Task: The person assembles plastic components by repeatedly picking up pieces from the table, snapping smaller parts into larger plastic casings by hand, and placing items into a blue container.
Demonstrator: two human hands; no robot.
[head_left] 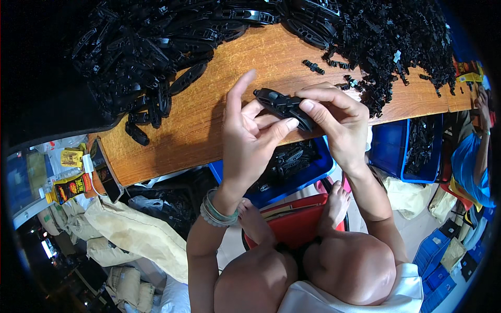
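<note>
The black plastic piece [282, 106] is up in both hands, over the table [180, 143], near the middle of its near edge. It is long and tilts down to the right.

The left hand [249, 128] holds it from below. Its thumb presses on the low side, the pointer finger sticks up, spread away from the piece, and some other fingers go behind it. The right hand [340, 117] pinches the right part of it between thumb and pointer finger. I cannot tell how all its other fingers sit.

Two bracelets [215, 213] go around the left wrist.

A big heap of long black parts [156, 52] covers the far left corner of the table. A heap of little black clips [394, 41] fills the far right side, and a loose clip [313, 66] lies just beside it.

Below the near edge is a blue bin [300, 187] with black parts inside. Another blue box [388, 145] is to its right.
</note>
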